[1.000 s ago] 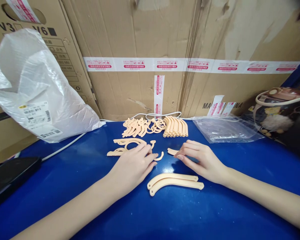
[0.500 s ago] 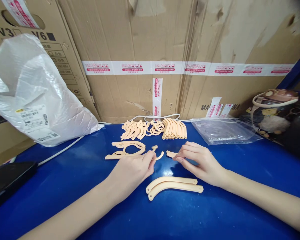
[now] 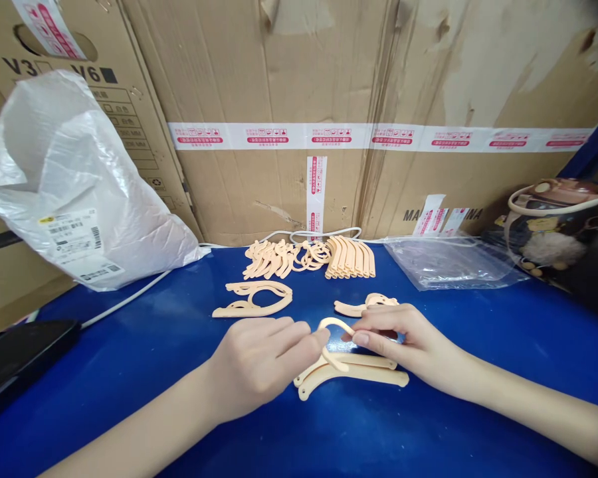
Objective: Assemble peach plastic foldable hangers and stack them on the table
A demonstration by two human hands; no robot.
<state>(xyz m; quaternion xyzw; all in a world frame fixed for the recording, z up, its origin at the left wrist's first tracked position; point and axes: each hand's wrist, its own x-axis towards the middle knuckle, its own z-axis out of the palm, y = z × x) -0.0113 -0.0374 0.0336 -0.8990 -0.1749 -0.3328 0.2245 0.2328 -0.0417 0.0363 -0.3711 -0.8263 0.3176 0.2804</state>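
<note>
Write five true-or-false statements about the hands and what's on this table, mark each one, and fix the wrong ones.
1. The left hand and right hand are both on the curved cream hook. True.
2. The tabletop is green. False: it is blue.
3. Two long curved pieces lie side by side, partly beneath the hook in this view. True.
4. The white parcel bag sits on the right side. False: it sits on the left.
5. The clear plastic bag lies to the right of the neat row of curved pieces. True.
</note>
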